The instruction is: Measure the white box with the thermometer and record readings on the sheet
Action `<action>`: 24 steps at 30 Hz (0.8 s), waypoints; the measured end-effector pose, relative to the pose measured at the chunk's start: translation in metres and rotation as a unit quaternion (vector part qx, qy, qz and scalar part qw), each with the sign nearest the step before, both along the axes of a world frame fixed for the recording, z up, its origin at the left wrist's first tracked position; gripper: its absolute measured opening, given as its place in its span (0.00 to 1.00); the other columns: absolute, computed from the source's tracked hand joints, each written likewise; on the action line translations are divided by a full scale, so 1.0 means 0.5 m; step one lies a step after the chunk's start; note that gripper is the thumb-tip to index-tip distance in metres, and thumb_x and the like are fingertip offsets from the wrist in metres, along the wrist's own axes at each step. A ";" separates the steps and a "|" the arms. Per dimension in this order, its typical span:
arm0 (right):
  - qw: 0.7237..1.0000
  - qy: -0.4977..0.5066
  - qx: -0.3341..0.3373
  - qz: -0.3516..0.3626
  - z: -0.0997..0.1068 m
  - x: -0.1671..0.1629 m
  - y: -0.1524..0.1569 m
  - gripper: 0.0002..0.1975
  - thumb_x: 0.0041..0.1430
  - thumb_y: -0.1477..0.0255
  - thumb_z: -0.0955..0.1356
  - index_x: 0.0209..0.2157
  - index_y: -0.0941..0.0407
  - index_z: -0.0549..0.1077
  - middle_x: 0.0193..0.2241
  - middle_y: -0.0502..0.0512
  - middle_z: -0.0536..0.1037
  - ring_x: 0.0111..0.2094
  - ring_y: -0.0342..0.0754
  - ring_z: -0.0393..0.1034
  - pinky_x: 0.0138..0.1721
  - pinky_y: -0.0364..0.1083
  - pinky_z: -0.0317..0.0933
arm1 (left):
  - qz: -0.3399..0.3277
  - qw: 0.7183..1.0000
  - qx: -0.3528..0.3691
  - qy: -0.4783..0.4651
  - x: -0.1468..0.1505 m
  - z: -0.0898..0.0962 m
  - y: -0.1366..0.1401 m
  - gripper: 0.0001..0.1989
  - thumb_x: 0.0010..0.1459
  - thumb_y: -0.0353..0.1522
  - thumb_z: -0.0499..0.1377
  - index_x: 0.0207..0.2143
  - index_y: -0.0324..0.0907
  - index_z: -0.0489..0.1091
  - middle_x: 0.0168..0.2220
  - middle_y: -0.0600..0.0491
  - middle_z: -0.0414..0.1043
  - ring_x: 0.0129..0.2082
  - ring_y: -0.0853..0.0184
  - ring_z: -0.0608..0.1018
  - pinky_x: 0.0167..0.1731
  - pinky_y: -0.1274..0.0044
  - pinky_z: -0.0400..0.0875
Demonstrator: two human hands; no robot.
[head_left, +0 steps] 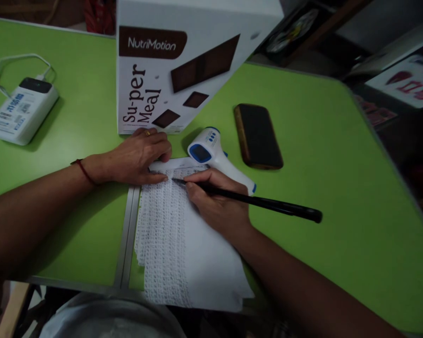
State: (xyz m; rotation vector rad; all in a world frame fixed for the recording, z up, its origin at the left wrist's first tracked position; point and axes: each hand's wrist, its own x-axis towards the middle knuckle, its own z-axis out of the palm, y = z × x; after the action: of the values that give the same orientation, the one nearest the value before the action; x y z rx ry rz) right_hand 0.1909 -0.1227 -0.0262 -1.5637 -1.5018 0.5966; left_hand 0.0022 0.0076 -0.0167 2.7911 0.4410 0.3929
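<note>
My right hand [220, 199] is closed round a black pen [268, 203], its tip touching a sheet of paper [211, 263]. Rows of small handwriting in columns cover the left part of the sheet, while its right part is blank. At the top left of the paper rests my left hand [137, 157], thumb stretched across the page close to the pen tip and fingers loosely bent, apart from the thumb. It holds nothing that I can see. Just above my right hand lies a white and blue infrared thermometer [211, 150], partly hidden by that hand.
A tall white box [148, 70] stands behind the paper. Right of the thermometer lies a dark phone [259, 136]. A white power bank [24, 110] with a cable sits at the left. The green table [338, 188] has a metal seam [127, 239] beside the paper.
</note>
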 end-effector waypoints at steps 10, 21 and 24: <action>1.000 0.010 -0.009 -0.012 0.007 -0.006 0.000 0.03 0.50 0.71 0.67 0.25 0.52 0.74 0.20 0.48 0.75 0.22 0.44 0.67 0.24 0.45 0.64 | 0.000 1.000 0.002 -0.003 0.001 -0.005 0.002 0.12 0.58 0.39 0.61 0.39 0.40 0.67 0.42 0.45 0.72 0.43 0.57 0.74 0.51 0.65 0.66; 0.999 0.016 -0.012 -0.027 0.007 -0.008 0.001 0.03 0.50 0.72 0.67 0.25 0.52 0.73 0.20 0.48 0.75 0.21 0.44 0.67 0.23 0.45 0.63 | 0.000 1.000 0.002 -0.001 0.000 -0.005 0.002 0.13 0.58 0.39 0.61 0.39 0.41 0.67 0.42 0.46 0.72 0.43 0.57 0.74 0.51 0.65 0.65; 0.999 0.015 -0.019 -0.022 0.009 -0.008 0.000 0.03 0.49 0.72 0.67 0.24 0.52 0.73 0.20 0.48 0.75 0.21 0.44 0.67 0.23 0.45 0.63 | 0.005 1.000 0.003 0.002 0.001 -0.003 0.001 0.13 0.58 0.40 0.62 0.39 0.41 0.67 0.42 0.46 0.72 0.43 0.57 0.74 0.51 0.65 0.65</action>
State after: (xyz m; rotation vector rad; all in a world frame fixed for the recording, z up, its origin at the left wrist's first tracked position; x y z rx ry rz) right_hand 0.1871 -0.1225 -0.0214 -1.6067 -1.4380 0.6232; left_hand 0.0025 0.0083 -0.0184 2.7966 0.4551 0.3904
